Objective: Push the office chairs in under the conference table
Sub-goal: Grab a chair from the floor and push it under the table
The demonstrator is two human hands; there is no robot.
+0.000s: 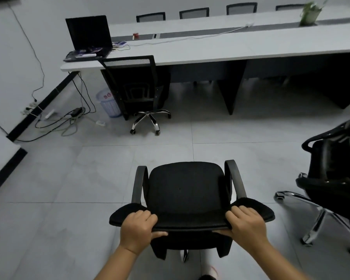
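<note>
A black office chair (187, 190) with grey armrests stands right in front of me on the tiled floor, well short of the long white conference table (220, 50). My left hand (138, 227) grips the left part of its backrest top edge. My right hand (246, 224) grips the right part of the same edge. Another black mesh chair (136, 85) is tucked against the table's near side at the left end. A third black chair (335, 172) stands out on the floor at the right edge of view.
A black laptop (89, 34) and a white cable lie on the table; a potted plant (310, 12) stands at far right. Several chairs (194, 12) line the far side. A white waste bin (108, 103) and tangled cords (69, 120) sit by the left wall.
</note>
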